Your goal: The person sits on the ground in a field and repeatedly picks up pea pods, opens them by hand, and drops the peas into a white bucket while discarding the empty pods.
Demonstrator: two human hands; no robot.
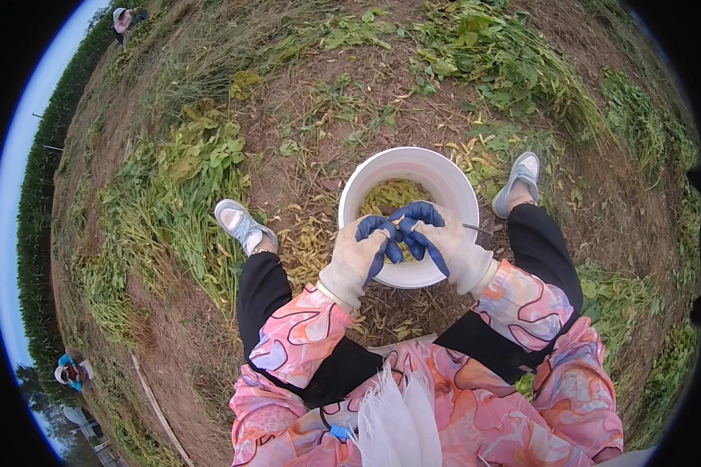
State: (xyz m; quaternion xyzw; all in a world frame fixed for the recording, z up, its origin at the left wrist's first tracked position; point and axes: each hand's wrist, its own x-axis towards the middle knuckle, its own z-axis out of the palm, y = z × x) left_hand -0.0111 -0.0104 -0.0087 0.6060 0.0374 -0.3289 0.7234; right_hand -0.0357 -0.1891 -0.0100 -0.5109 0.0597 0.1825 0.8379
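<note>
My left hand point(359, 245) and my right hand point(444, 236) meet over the near part of a white plastic bucket point(353, 192). Both wear white knit gloves with blue-coated palms and fingers. A small yellowish pod point(401, 222) shows between the fingertips, pinched from both sides and mostly hidden by the gloves. Inside the bucket lie yellow-green bean pods point(397, 192), partly covered by my hands. A thin dark rod point(477, 229) sticks out beside my right hand across the bucket rim; whether it is a handle or a tool I cannot tell.
Loose yellow pods point(309, 251) litter the soil left of the bucket. Pulled bean plants lie in heaps at left point(181, 192) and far right point(502, 64). My shoes point(239, 225) flank the bucket. Two other people point(73, 372) are far off at left.
</note>
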